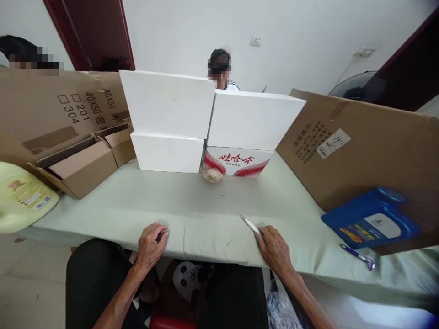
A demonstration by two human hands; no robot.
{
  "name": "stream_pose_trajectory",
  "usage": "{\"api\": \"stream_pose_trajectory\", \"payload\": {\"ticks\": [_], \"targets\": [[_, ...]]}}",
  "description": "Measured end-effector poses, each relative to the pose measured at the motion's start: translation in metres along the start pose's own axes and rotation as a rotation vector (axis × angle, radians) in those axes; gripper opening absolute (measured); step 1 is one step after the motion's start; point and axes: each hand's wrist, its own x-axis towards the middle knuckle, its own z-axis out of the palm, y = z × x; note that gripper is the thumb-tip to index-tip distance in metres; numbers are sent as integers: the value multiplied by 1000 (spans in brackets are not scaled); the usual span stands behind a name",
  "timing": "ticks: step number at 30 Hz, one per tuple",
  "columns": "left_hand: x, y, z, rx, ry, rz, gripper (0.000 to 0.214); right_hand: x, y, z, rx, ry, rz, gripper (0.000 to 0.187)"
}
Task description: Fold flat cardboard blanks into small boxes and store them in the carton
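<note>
Your right hand (274, 249) pinches the white tool (253, 225) by its near end over the desk (202, 208), apparently to leave the tip clear, pointing far and left. Your left hand (151, 244) curls at the near edge; I cannot tell whether it pinches anything. Beyond, stacked boxes (168, 106) stand upright, seemingly as a screen.

And here we have plain white boxes (169, 107) stacked up centre, one resting on a white carton with red lettering (236, 160)! Out on our left, we spot a pale yellow jug (24, 194) beside an open brown box (94, 178). Swinging right, we see a blue bottle (363, 210) before a big cardboard panel (387, 137), with a fan (356, 84) behind and a wall socket (255, 41) further back!
</note>
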Motion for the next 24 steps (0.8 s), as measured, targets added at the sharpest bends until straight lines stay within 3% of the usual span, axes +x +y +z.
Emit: {"api": "stream_pose_trajectory", "payload": {"ticks": [11, 15, 17, 20, 24], "targets": [[1, 12, -4, 31, 36, 36, 13, 57, -2, 27, 22, 25, 24, 35], [1, 12, -7, 36, 17, 39, 12, 55, -29, 26, 58, 109, 24, 37], [0, 12, -8, 31, 12, 37, 11, 42, -56, 17, 179, 50, -72, 40], [0, 13, -9, 18, 7, 29, 11, 10, -99, -9, 387, -171, -232, 38], [0, 13, -10, 5, -2, 31, 11, -24, -122, -51, 612, -251, -195, 30]]}}
